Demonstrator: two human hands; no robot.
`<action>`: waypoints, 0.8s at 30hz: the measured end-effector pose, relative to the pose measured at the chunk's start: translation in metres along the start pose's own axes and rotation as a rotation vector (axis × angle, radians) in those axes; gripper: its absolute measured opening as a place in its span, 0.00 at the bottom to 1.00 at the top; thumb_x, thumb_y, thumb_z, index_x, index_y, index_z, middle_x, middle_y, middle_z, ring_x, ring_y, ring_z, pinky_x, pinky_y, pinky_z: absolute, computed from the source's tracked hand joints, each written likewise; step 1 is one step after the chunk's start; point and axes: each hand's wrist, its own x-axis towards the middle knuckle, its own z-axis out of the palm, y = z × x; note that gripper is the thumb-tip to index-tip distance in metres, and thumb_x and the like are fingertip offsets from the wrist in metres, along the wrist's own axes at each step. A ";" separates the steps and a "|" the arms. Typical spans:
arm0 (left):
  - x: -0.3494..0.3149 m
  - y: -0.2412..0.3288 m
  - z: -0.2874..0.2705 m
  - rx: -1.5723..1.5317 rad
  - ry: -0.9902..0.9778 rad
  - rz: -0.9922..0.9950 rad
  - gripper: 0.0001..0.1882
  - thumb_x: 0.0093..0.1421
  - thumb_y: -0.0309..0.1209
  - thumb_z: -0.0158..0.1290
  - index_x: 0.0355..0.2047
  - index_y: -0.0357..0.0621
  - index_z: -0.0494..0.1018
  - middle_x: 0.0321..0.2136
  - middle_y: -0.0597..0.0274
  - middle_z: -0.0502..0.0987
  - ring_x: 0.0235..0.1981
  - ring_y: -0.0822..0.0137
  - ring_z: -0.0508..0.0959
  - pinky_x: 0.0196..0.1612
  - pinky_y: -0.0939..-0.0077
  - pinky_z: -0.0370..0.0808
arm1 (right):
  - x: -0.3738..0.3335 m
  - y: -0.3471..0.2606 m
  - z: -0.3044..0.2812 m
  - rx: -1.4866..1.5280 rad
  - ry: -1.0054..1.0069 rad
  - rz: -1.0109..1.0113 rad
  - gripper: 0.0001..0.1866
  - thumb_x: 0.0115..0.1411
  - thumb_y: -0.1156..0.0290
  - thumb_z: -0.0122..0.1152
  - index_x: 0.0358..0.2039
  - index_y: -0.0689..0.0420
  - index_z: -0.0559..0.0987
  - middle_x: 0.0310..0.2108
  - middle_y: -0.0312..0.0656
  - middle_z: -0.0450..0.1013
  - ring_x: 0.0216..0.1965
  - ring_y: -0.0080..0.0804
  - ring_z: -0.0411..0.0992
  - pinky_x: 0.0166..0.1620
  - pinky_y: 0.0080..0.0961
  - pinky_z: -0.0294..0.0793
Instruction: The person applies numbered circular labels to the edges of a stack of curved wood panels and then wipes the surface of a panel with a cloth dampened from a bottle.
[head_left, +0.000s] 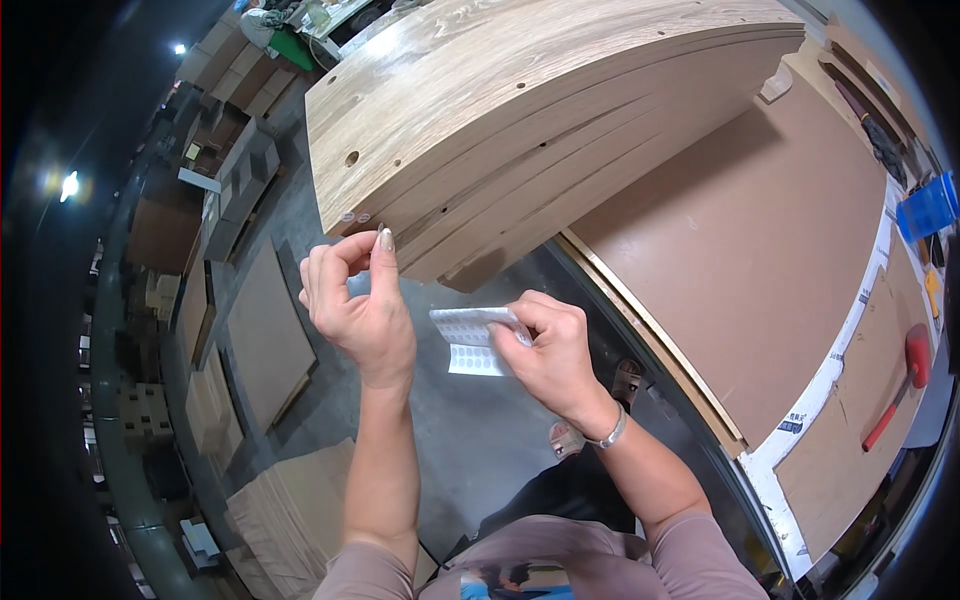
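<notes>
Two pale discs (355, 217) sit by the near left corner of the panel stack (570, 70), and these look like the part of the work that is done. Round dark holes (352, 158) in the top face, and smaller ones along the long side, show nothing over them; whether any of those count as work left cannot be told. The sticker sheet (478, 358) carries rows of round dots, so the supply seems far from used up, and the job is probably at an early stage.

The person's left hand (355, 300) is raised just beside that near left corner, thumb and forefinger pressed together at the tips; whether a dot is caught between them is too small to tell. The right hand (550, 340) pinches the sheet between thumb and curled fingers. The sheet, bent across its width, hangs clear of the stack's lower long edge, to the right of the left hand and apart from it
</notes>
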 end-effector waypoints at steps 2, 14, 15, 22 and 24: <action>-0.001 -0.004 0.003 0.006 0.029 -0.012 0.05 0.52 0.23 0.62 0.26 0.43 0.75 0.22 0.69 0.71 0.27 0.70 0.70 0.38 0.72 0.63 | 0.001 0.001 0.000 0.011 -0.007 0.011 0.05 0.48 0.79 0.63 0.26 0.67 0.79 0.18 0.42 0.68 0.18 0.28 0.66 0.24 0.24 0.64; -0.001 -0.012 0.012 -0.125 0.113 -0.157 0.08 0.52 0.20 0.62 0.24 0.38 0.73 0.22 0.68 0.71 0.24 0.75 0.68 0.32 0.80 0.67 | 0.003 0.006 0.000 0.046 -0.042 0.033 0.05 0.49 0.79 0.62 0.27 0.68 0.79 0.19 0.46 0.69 0.19 0.37 0.69 0.24 0.30 0.65; -0.002 -0.013 0.012 -0.134 0.114 -0.172 0.07 0.54 0.20 0.63 0.24 0.36 0.73 0.23 0.70 0.72 0.24 0.79 0.66 0.31 0.84 0.66 | 0.002 0.007 0.000 0.073 -0.039 0.055 0.06 0.49 0.78 0.63 0.27 0.68 0.79 0.19 0.44 0.69 0.19 0.31 0.67 0.24 0.26 0.64; 0.007 -0.022 0.006 -0.216 0.149 -0.374 0.11 0.48 0.19 0.65 0.23 0.38 0.71 0.21 0.71 0.68 0.23 0.77 0.64 0.29 0.82 0.65 | -0.001 0.005 -0.002 0.137 -0.046 0.099 0.06 0.49 0.79 0.63 0.25 0.69 0.78 0.19 0.46 0.69 0.18 0.31 0.66 0.24 0.28 0.63; 0.007 -0.024 0.003 -0.343 0.117 -0.389 0.12 0.48 0.21 0.66 0.25 0.39 0.71 0.22 0.71 0.68 0.24 0.78 0.64 0.30 0.81 0.65 | -0.003 0.006 -0.003 0.154 -0.059 0.114 0.05 0.50 0.79 0.63 0.26 0.69 0.78 0.19 0.44 0.70 0.19 0.28 0.67 0.24 0.26 0.63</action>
